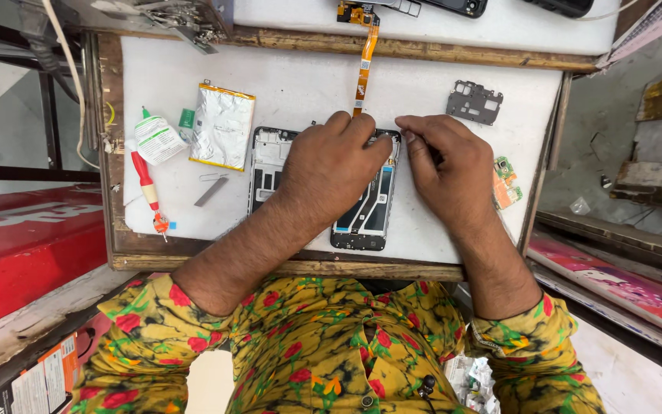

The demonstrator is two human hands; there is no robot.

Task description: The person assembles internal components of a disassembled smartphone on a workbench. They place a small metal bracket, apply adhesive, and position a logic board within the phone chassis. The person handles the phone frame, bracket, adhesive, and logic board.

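- On the white tabletop, near its front edge, an opened phone is lying face down with its back cover off, and both hands are working at its far end.
- The left hand is lying flat over the middle of the phone, fingers curled down and pressing, pinning the body in place; whether it is pinching anything I cannot tell.
- The right hand is resting just right of the phone, its thumb and forefinger drawn together at the phone's far right corner, seemingly pinching something too small to make out.
- An orange ribbon cable is running from the far edge down toward the phone's far end, between the two hands.
- Judging from this, the step in hand is seating or freeing a small part or connector at that end; the next move is calling for a steady hold and a fine, light fingertip touch.
- To the left are lying a silver battery, a red screwdriver, a small glue bottle and tweezers.
- To the right are sitting a dark cover plate and a small circuit board.
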